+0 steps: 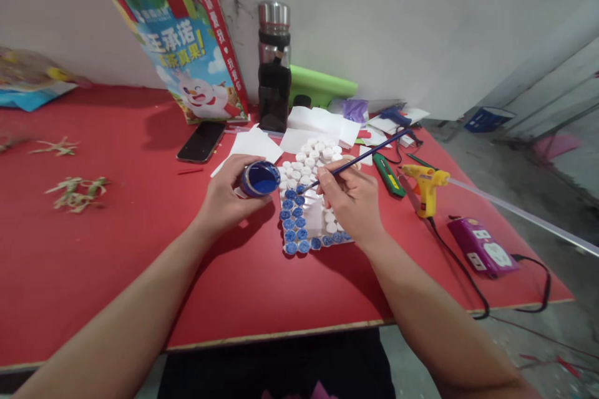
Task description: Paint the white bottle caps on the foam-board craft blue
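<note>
My left hand is wrapped round a small jar of blue paint, tilted with its open mouth toward me. Between the thumb and fingers of my right hand is a thin paintbrush, its tip down at the discs. Below lies a flat piece covered with small round discs. White discs fill its upper part and right side. Blue discs run along the left side and the bottom edge, and a bare white panel shows in the middle. My right hand hides part of the right side.
Behind the piece are white papers, a steel bottle and a phone. To the right lie a green utility knife, a yellow glue gun and a purple power strip. A printed bag stands at the back left.
</note>
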Demonstrator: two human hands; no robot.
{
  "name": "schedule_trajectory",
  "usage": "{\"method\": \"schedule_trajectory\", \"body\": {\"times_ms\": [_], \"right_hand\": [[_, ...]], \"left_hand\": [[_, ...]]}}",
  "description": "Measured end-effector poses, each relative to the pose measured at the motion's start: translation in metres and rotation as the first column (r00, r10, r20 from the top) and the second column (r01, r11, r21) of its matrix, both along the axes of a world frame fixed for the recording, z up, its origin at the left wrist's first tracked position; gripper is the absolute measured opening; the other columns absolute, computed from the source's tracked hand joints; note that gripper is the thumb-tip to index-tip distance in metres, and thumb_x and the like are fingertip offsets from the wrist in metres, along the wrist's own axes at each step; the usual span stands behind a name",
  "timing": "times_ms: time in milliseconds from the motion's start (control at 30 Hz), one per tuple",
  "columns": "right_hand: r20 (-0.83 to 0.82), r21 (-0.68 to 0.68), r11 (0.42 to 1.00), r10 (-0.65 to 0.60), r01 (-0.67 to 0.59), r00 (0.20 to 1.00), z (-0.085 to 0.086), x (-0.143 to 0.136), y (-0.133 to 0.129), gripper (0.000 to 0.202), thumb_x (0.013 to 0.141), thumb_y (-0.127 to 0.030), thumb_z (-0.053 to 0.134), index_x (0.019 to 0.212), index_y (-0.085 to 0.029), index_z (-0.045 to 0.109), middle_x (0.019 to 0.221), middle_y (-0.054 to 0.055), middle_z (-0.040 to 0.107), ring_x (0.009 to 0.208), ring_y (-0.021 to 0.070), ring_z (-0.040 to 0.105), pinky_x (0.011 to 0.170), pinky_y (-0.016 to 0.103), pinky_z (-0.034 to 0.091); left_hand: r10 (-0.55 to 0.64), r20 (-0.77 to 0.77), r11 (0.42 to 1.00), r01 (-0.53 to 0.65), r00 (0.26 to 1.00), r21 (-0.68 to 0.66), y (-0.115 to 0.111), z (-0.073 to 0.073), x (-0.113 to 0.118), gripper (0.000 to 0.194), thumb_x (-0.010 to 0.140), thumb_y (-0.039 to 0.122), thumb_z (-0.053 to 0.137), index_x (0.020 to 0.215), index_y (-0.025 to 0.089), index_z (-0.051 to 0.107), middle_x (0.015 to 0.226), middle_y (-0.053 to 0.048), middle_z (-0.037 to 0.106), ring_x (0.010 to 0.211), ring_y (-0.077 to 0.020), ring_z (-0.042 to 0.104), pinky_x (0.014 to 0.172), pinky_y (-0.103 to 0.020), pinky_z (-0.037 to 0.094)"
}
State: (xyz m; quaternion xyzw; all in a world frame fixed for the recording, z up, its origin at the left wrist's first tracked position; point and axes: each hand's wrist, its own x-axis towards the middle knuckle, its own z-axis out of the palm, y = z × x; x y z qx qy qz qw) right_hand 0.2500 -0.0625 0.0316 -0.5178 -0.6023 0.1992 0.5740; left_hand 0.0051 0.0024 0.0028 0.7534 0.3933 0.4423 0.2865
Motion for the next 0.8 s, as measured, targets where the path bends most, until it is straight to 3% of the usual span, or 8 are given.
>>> {"method": "schedule_trajectory", "body": {"times_ms": [300, 500, 800], "right_hand": [[0.086, 0.071, 0.996, -0.06, 0.054, 0.994, 0.0073, 0.007, -0.0022, 0.024, 0.102, -0.033, 0.066, 0.08, -0.023, 0.069, 0.065, -0.003, 0.066, 0.057, 0.0109, 0.057, 0.057, 0.029, 0.044], [0.034, 0.055, 0.998, -0.005, 0.003, 0.999, 0.0051, 0.0047, -0.0005, 0.024, 0.102, -0.033, 0.067, 0.08, -0.023, 0.068, 0.065, -0.004, 0.066, 0.054, 0.0099, 0.058, 0.056, 0.029, 0.046], [0.081, 0.125, 0.99, -0.072, 0.062, 0.994, 0.0014, 0.0098, 0.0001, 0.021, 0.105, -0.034, 0.067, 0.087, -0.024, 0.07, 0.067, -0.003, 0.068, 0.058, 0.0117, 0.061, 0.056, 0.029, 0.047]], "left_hand": [[-0.011, 0.002, 0.999, 0.011, 1.0, 0.038, 0.0019, -0.0028, -0.0015, 0.056, 0.078, 0.032, 0.093, 0.13, 0.023, 0.073, 0.138, -0.009, 0.074, 0.13, -0.0333, 0.071, 0.117, -0.05, 0.057], [-0.013, 0.007, 0.999, 0.013, 1.0, 0.052, 0.0033, -0.0045, -0.001, 0.056, 0.079, 0.03, 0.093, 0.131, 0.023, 0.073, 0.136, -0.009, 0.074, 0.128, -0.0318, 0.072, 0.115, -0.048, 0.058], [-0.021, 0.008, 0.998, 0.02, 1.0, 0.067, 0.0028, -0.0042, -0.002, 0.055, 0.079, 0.029, 0.093, 0.131, 0.023, 0.073, 0.136, -0.009, 0.074, 0.129, -0.0323, 0.072, 0.116, -0.05, 0.058]]}}
